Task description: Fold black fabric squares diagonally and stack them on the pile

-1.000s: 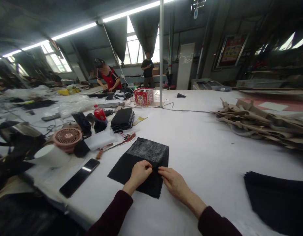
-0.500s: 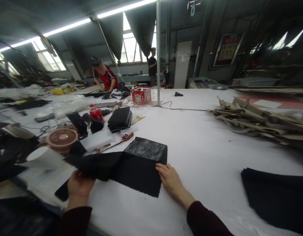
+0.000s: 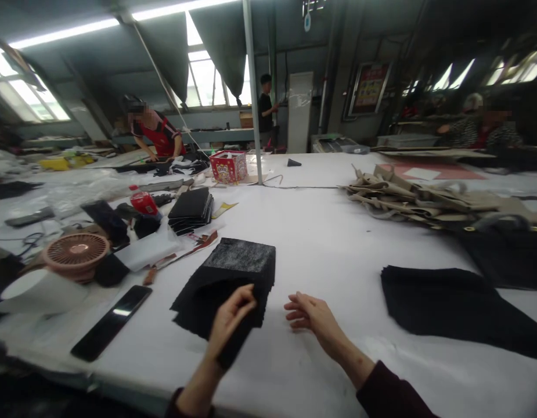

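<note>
My left hand [image 3: 230,320] is closed on the edge of a piece of black fabric [image 3: 240,342], pinched between thumb and fingers and hanging beneath the hand. Under it lie black fabric pieces [image 3: 194,296] with jagged edges, topped at the far side by a speckled grey patch [image 3: 241,255]. Just to the right of these, my right hand [image 3: 312,318] hovers over the white table with its fingers apart and nothing in them. Farther right lies another stack of black fabric [image 3: 442,302].
Left of the fabric are a black phone [image 3: 114,322], a pink fan [image 3: 76,251], a red-labelled bottle [image 3: 143,202] and a black stack [image 3: 190,210]. Brown scraps [image 3: 407,197] lie at the right. A metal post [image 3: 252,93] rises behind a red box [image 3: 228,167]. Other people are farther back.
My left hand has moved right, bringing the black fabric's edge across the pieces. My right hand has come off the fabric. The view has turned right, showing more of the right-hand stack.
</note>
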`<control>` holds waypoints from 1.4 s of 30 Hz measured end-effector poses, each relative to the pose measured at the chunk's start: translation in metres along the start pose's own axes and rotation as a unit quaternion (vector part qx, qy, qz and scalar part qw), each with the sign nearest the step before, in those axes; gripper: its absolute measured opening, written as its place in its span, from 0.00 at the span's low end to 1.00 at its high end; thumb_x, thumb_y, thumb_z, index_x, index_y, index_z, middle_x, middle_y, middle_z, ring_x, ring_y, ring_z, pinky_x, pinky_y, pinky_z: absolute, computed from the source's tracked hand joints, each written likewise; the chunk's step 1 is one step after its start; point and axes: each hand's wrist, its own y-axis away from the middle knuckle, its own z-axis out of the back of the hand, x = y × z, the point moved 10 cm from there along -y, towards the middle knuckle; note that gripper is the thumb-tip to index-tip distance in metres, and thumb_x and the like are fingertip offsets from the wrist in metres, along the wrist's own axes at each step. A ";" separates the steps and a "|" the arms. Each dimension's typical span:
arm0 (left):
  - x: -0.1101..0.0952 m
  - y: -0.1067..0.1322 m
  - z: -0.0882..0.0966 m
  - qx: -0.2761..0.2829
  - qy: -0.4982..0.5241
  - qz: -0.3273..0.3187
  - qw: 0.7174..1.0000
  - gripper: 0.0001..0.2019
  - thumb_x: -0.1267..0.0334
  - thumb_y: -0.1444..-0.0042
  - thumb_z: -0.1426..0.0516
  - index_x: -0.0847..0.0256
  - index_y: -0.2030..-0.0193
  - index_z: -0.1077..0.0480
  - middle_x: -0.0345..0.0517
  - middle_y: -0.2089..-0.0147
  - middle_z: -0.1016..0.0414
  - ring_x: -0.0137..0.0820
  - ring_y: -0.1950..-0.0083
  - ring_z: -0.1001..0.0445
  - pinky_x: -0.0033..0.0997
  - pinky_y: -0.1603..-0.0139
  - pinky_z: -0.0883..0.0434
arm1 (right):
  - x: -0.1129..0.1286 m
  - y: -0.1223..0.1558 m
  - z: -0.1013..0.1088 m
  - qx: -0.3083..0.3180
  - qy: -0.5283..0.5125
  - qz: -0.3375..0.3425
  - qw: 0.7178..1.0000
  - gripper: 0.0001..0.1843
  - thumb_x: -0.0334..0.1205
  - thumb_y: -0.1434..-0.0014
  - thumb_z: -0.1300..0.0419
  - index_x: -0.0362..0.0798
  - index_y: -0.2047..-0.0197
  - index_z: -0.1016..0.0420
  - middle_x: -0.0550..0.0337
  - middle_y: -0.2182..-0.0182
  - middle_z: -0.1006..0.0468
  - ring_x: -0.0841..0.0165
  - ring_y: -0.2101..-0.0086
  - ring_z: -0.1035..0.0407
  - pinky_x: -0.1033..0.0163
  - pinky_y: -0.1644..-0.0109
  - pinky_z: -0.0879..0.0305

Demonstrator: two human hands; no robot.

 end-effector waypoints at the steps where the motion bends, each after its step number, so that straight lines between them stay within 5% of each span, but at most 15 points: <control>1: -0.005 0.013 -0.045 0.063 -0.023 -0.039 0.997 0.08 0.57 0.44 0.42 0.59 0.67 0.30 0.47 0.53 0.24 0.40 0.52 0.26 0.36 0.49 0.29 | -0.003 0.009 0.009 0.008 -0.035 -0.031 0.999 0.32 0.67 0.43 0.44 0.44 0.55 0.24 0.48 0.60 0.22 0.64 0.65 0.27 0.60 0.63 0.31; 3: -0.010 0.046 -0.124 0.152 -0.045 -0.098 0.983 0.06 0.63 0.39 0.47 0.58 0.65 0.31 0.47 0.51 0.25 0.37 0.50 0.27 0.35 0.47 0.30 | -0.003 0.025 0.034 0.012 -0.046 -0.054 0.997 0.33 0.68 0.43 0.45 0.43 0.57 0.24 0.51 0.64 0.22 0.66 0.66 0.29 0.63 0.63 0.33; 5: -0.010 0.074 -0.179 0.204 -0.081 -0.136 0.966 0.07 0.67 0.38 0.49 0.56 0.62 0.30 0.48 0.49 0.26 0.36 0.49 0.28 0.36 0.46 0.30 | 0.000 0.036 0.062 0.006 0.018 -0.048 0.999 0.32 0.67 0.44 0.44 0.42 0.62 0.24 0.55 0.69 0.24 0.69 0.69 0.32 0.65 0.65 0.35; 8: -0.013 0.089 -0.216 0.250 -0.169 -0.205 0.931 0.11 0.70 0.40 0.48 0.56 0.55 0.29 0.49 0.47 0.27 0.38 0.45 0.30 0.41 0.42 0.32 | 0.003 0.047 0.098 -0.005 0.142 -0.031 0.989 0.29 0.64 0.44 0.42 0.42 0.68 0.25 0.61 0.75 0.28 0.73 0.74 0.38 0.68 0.70 0.41; 13: 0.000 0.050 -0.201 0.247 -0.353 -0.258 0.865 0.16 0.73 0.44 0.47 0.58 0.50 0.30 0.50 0.46 0.28 0.42 0.45 0.31 0.48 0.42 0.34 | 0.003 0.046 0.120 -0.026 0.237 -0.035 0.971 0.19 0.54 0.44 0.41 0.44 0.68 0.24 0.65 0.81 0.33 0.75 0.79 0.43 0.69 0.76 0.50; 20: 0.033 0.023 -0.194 0.270 -0.448 -0.250 0.815 0.12 0.72 0.41 0.47 0.60 0.52 0.30 0.50 0.47 0.28 0.42 0.47 0.30 0.43 0.48 0.31 | 0.021 0.031 0.104 -0.158 0.405 0.047 0.899 0.07 0.39 0.45 0.40 0.48 0.65 0.22 0.57 0.70 0.24 0.63 0.64 0.31 0.61 0.59 0.40; 24: 0.031 0.022 -0.196 0.278 -0.451 -0.270 0.804 0.12 0.71 0.40 0.48 0.58 0.52 0.29 0.49 0.49 0.28 0.40 0.50 0.30 0.42 0.50 0.31 | 0.019 0.039 0.090 -0.227 0.487 0.083 0.840 0.11 0.37 0.38 0.47 0.51 0.61 0.23 0.53 0.63 0.25 0.59 0.57 0.32 0.57 0.53 0.42; 28: 0.028 0.017 -0.191 0.278 -0.444 -0.286 0.802 0.12 0.70 0.37 0.49 0.57 0.51 0.29 0.48 0.52 0.28 0.39 0.52 0.30 0.41 0.52 0.31 | 0.017 0.048 0.076 -0.262 0.576 0.153 0.759 0.14 0.35 0.34 0.50 0.52 0.56 0.23 0.54 0.64 0.26 0.60 0.59 0.33 0.57 0.56 0.42; 36: 0.037 0.004 -0.179 0.255 -0.422 -0.315 0.811 0.12 0.69 0.36 0.48 0.57 0.48 0.30 0.49 0.51 0.28 0.39 0.51 0.30 0.41 0.51 0.30 | 0.015 0.059 0.061 -0.278 0.596 0.283 0.698 0.17 0.31 0.33 0.52 0.48 0.49 0.26 0.54 0.66 0.28 0.63 0.63 0.37 0.57 0.59 0.45; 42: 0.042 -0.001 -0.177 0.246 -0.406 -0.334 0.814 0.13 0.70 0.35 0.48 0.58 0.47 0.31 0.49 0.51 0.28 0.38 0.50 0.30 0.42 0.49 0.29 | 0.015 0.061 0.047 -0.265 0.626 0.320 0.660 0.18 0.25 0.35 0.52 0.44 0.47 0.28 0.54 0.66 0.30 0.63 0.63 0.39 0.57 0.58 0.43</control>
